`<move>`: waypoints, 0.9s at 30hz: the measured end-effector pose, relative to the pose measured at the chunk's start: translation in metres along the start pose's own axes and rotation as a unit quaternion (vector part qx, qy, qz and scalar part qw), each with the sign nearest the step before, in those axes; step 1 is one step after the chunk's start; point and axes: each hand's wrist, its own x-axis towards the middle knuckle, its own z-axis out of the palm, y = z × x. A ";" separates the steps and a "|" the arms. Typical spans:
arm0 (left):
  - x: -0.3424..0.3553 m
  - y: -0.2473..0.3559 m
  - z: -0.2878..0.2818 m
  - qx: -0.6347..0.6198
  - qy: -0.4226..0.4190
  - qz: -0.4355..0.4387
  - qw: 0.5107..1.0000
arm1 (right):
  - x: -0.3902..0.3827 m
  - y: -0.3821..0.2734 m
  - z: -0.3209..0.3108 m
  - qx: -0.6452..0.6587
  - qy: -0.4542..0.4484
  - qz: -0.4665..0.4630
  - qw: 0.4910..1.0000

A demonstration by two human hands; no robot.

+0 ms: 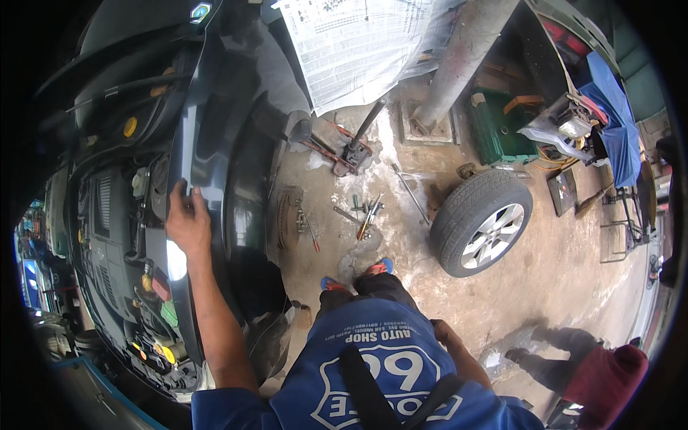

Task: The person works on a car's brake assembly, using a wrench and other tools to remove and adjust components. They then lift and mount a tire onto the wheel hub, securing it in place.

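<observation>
My left hand (pixel 190 221) rests on the dark car fender (pixel 188 154), fingers stretched out and apart, holding nothing. Beside it lies the uncovered engine bay (pixel 107 215), with a yellow cap (pixel 130 127) at its far end. My right hand (pixel 446 334) hangs by my right side against the blue shirt; its fingers are mostly hidden. On the floor ahead of my feet lie several hand tools (pixel 369 216), and a screwdriver with a red handle (pixel 315 240) is nearer the car. Curved brake shoes, as they look, (pixel 284 223) sit beside the wheel arch.
A wheel with tyre (pixel 450 218) stands to the right, near a long metal bar (pixel 411 192). Farther off are a floor jack (pixel 351 158), a post (pixel 466 61), a green crate (pixel 487 132) and a printed white sheet (pixel 358 57). A person in a red top (pixel 605 376) is at lower right.
</observation>
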 end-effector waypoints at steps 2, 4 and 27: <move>-0.004 -0.002 0.003 -0.002 0.022 0.039 0.999 | -0.038 -0.053 0.010 -0.018 -0.006 0.084 0.996; -0.001 -0.002 0.008 0.031 0.023 0.053 0.998 | -0.028 -0.036 0.013 0.016 -0.001 0.086 0.996; -0.007 0.007 0.017 0.167 0.019 0.125 0.978 | 0.024 -0.022 -0.024 0.168 0.079 0.038 0.982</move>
